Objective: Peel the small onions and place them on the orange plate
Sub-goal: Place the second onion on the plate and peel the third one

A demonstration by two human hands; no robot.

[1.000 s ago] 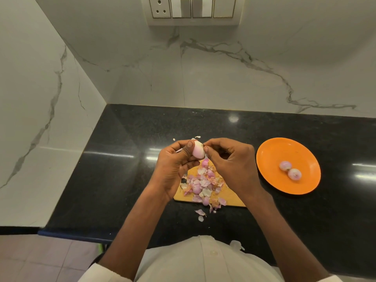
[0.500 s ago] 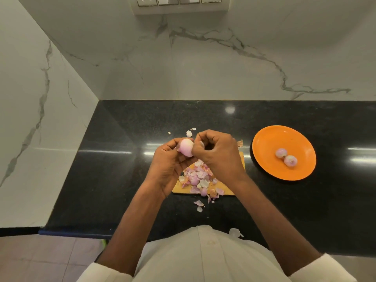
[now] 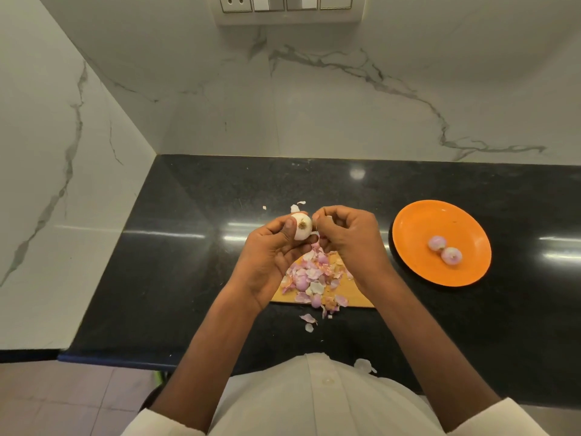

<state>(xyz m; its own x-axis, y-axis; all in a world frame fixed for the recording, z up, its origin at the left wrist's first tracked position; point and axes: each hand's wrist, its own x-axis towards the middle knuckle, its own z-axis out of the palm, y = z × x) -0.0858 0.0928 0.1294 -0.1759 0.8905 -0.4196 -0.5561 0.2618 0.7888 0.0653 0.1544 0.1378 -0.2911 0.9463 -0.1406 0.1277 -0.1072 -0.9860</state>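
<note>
This is a home kitchen — a polished black granite countertop (image 3: 188, 247) runs into a corner where two walls of white marble-look panels with grey veining (image 3: 345, 105) meet. A white switch-and-socket plate (image 3: 286, 6) is set into the back wall above the counter. Food preparation is plainly under way: a small tan wooden cutting board (image 3: 355, 298) lies near the counter's front edge under a heap of pink and white onion skins (image 3: 309, 280), and a round orange plate (image 3: 418, 225) to its right holds two peeled small onions (image 3: 445, 248) — past the counter's end, pale floor tiles (image 3: 63, 404) show
</note>
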